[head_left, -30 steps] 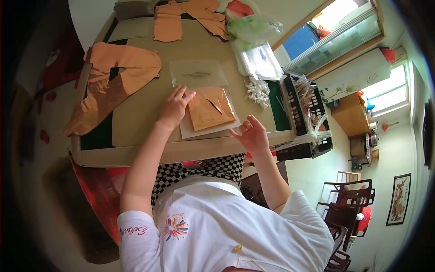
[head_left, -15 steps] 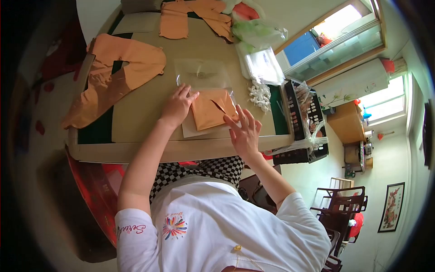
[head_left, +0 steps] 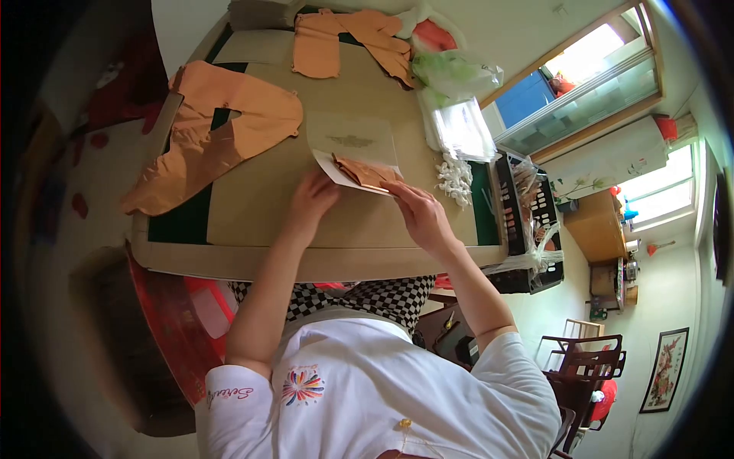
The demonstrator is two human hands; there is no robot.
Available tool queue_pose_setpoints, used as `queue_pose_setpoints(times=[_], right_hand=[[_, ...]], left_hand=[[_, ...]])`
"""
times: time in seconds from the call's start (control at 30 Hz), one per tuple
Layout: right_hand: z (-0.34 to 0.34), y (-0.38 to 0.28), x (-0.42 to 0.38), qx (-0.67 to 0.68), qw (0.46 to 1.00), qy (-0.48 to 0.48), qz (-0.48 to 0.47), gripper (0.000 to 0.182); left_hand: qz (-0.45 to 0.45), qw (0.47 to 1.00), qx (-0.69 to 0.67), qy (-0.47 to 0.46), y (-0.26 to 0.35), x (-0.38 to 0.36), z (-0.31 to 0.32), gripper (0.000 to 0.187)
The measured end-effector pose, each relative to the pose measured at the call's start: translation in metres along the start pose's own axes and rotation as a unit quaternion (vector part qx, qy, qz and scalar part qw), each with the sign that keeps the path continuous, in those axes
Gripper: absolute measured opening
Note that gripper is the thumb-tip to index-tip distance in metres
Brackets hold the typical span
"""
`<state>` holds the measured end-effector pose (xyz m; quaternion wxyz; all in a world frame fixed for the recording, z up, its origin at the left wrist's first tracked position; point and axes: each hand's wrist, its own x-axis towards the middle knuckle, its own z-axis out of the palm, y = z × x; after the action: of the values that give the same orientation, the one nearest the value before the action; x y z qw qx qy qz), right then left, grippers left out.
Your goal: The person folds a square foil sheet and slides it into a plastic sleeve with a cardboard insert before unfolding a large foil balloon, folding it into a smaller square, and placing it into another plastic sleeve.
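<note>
A folded orange foil balloon (head_left: 365, 171), flat and creased, lies against a white card (head_left: 344, 177) whose near edge is raised off the table. Behind it spreads a clear plastic bag (head_left: 353, 136) with small print. My right hand (head_left: 420, 213) pinches the right end of the card and folded balloon. At the card's left end is my left hand (head_left: 315, 197), slightly blurred, its fingertips partly hidden at the edge. An unfolded flat orange balloon (head_left: 256, 115) with a cut-out rests on the left of the table, and another orange balloon (head_left: 317, 50) at the far side.
The cardboard-covered table (head_left: 252, 206) has a raised front edge. To the right are a stack of clear bags (head_left: 465, 130), a pile of small white pieces (head_left: 456, 180) and a black crate (head_left: 527, 222) beside the table. A green-and-clear plastic bag (head_left: 451, 73) lies farther back.
The folded balloon and card have tilted up from lying flat, near edge raised. My left hand moved from the balloon's upper left corner down to the card's near-left edge; my right hand closed on the right end.
</note>
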<state>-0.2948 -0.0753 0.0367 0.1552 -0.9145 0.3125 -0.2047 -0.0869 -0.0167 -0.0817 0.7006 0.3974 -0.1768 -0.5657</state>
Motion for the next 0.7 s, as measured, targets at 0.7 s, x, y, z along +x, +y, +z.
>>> queue_pose_setpoints(times=[0.7], right_hand=[[0.012,0.001,-0.015,0.046,0.997,-0.031,0.046,0.038]], left_hand=[[-0.078,0.996,0.005,-0.048,-0.044,0.025,0.060,0.041]])
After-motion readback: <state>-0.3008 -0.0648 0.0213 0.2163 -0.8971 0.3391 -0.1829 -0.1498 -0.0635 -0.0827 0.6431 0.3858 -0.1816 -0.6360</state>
